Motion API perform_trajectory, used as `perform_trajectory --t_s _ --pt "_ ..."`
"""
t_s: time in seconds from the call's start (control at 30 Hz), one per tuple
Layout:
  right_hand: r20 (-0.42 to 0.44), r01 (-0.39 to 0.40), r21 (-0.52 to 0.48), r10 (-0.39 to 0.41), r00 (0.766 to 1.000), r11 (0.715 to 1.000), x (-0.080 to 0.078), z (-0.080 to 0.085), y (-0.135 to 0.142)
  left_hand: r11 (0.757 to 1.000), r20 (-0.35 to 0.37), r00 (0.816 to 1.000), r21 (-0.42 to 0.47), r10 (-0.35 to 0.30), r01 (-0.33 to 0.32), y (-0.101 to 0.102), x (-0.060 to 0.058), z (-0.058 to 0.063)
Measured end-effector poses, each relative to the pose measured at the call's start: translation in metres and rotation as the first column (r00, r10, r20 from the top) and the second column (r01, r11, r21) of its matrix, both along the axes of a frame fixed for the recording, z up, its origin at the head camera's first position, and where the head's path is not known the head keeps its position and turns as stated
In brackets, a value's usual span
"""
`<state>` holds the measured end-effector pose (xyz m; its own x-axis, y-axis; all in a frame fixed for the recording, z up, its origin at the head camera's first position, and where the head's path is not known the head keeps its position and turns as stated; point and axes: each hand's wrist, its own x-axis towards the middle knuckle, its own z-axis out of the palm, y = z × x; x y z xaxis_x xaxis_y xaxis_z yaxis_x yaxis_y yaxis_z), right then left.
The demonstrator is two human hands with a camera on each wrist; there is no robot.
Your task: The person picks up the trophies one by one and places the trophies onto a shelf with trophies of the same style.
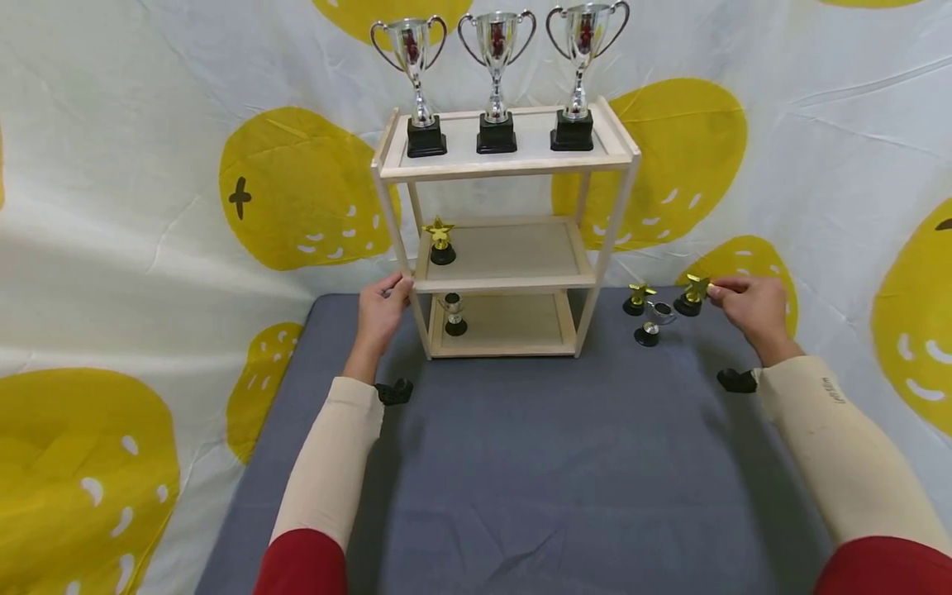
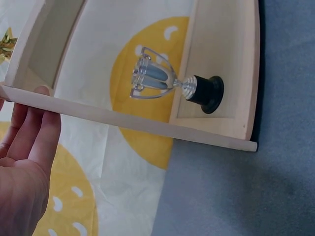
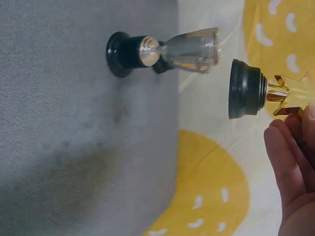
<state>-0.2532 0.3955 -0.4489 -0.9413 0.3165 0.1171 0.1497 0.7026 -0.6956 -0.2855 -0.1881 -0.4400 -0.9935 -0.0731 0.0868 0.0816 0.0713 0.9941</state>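
My left hand (image 1: 382, 318) grips the left front post of a small wooden shelf rack (image 1: 506, 287), beside its middle tier. In the left wrist view, fingers (image 2: 45, 135) pass behind the post. On the right, my right hand (image 1: 754, 312) pinches a gold star trophy (image 1: 688, 306) by its star; the black base (image 3: 244, 91) hangs off the table in the right wrist view. Near it stand a small silver cup trophy (image 1: 649, 332) and another gold star trophy (image 1: 635, 306). On the rack are a gold star trophy (image 1: 442, 252), middle tier left, and a small silver cup (image 1: 455, 322), bottom tier left.
Three large silver cups (image 1: 426, 136) (image 1: 497, 132) (image 1: 573, 128) line the rack's top tier. Grey cloth (image 1: 565, 463) covers the table. Behind hangs a white curtain (image 1: 134, 207) with yellow fruit shapes, close behind the rack.
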Motion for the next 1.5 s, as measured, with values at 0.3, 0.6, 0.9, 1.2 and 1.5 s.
perform_trajectory --t_s 0.3,0.6,0.9,1.2,1.5 --pt "0.004 -0.024 0.062 0.024 1.000 0.998 0.011 0.026 -0.010 1.000 -0.006 1.000 -0.009 0.005 -0.005 -0.001 0.002 0.003" --pt "-0.051 -0.058 0.060 0.061 0.997 0.997 0.028 0.050 -0.029 1.000 -0.001 1.000 -0.025 0.011 -0.011 0.001 0.005 0.003" --pt "-0.060 -0.091 0.006 0.091 0.994 0.996 0.038 0.064 -0.049 0.999 0.001 1.000 -0.035 0.015 -0.015 0.002 0.004 0.003" --pt "-0.047 -0.145 0.024 0.146 0.988 0.989 0.041 0.077 -0.066 0.999 -0.001 1.000 -0.041 0.010 -0.010 0.000 0.004 0.004" --pt "-0.020 -0.192 -0.027 0.191 0.981 0.981 0.043 0.087 -0.083 0.999 0.009 1.000 -0.032 -0.003 0.003 -0.001 0.002 0.001"
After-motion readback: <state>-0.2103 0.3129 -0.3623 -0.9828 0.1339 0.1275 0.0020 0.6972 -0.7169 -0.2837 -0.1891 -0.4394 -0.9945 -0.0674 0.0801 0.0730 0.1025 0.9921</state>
